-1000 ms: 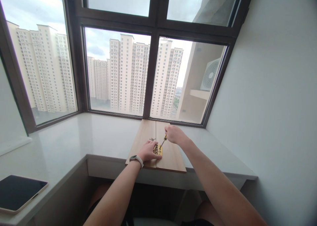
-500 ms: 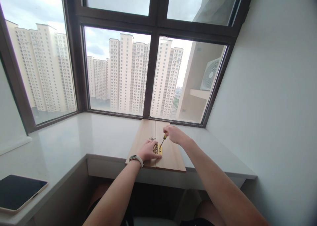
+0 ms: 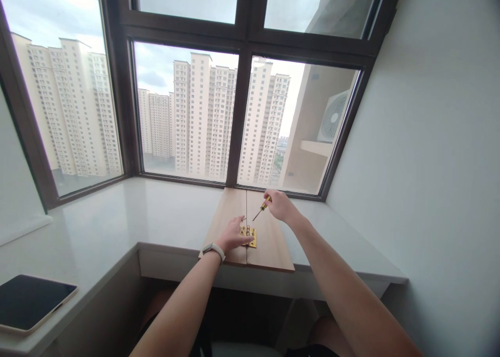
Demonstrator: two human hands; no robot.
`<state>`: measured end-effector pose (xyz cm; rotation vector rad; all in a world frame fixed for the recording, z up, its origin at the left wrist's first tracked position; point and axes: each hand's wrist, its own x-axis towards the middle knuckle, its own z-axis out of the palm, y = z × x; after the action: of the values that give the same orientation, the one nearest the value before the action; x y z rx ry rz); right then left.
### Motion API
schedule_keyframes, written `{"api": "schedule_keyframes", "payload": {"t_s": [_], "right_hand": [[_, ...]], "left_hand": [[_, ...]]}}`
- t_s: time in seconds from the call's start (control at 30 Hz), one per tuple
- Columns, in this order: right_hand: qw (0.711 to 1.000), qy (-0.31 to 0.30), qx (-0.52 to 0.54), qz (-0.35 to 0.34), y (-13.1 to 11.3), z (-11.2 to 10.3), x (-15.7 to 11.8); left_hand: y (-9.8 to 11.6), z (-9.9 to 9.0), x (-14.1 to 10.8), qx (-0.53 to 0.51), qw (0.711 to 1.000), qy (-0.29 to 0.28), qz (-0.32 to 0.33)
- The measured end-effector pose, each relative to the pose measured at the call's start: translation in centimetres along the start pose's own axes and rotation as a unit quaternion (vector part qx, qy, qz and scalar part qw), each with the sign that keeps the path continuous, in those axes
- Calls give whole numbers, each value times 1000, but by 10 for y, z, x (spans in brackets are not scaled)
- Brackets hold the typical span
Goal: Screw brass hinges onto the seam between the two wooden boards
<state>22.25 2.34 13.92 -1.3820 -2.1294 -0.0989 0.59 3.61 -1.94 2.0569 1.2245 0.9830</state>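
Observation:
A brass-coloured hinge (image 3: 253, 241) lies across the seam between two light wooden boards (image 3: 269, 253). My left hand (image 3: 231, 236) rests over the hinge's left side with fingers apart; its thumb reaches across the hinge, and its fingertips are at a few small screws (image 3: 244, 219) just beyond. Whether the fingertips pinch a screw is too small to tell. Up and to the right, my right hand (image 3: 280, 206) is closed around the yellow handle of a screwdriver (image 3: 264, 206). Its shaft slants down to the left, with the tip above the right board, apart from the hinge.
Both boards lie on a white windowsill counter (image 3: 172, 216), their near edge overhanging its front. A dark-screened tablet (image 3: 33, 302) sits on the counter's left arm. Behind stands a brown window frame (image 3: 234, 122); a white wall (image 3: 422, 138) rises on the right.
The screwdriver has lifted off the hinge, moving up and right with my right hand. My left hand's fingers have shifted forward to the small screws, uncovering more of the hinge.

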Motion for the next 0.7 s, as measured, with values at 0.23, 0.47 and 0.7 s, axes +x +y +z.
{"api": "schedule_keyframes", "payload": {"t_s": [0.23, 0.47, 0.7], "right_hand": [[998, 53, 22, -4, -1, 47, -17], [998, 63, 26, -2, -5, 70, -25], [998, 61, 32, 7, -6, 80, -25]], "left_hand": [[-15, 4, 10, -122, 988, 68, -64], [-15, 7, 8, -81, 994, 65, -32], [-15, 7, 7, -62, 996, 57, -27]]}}
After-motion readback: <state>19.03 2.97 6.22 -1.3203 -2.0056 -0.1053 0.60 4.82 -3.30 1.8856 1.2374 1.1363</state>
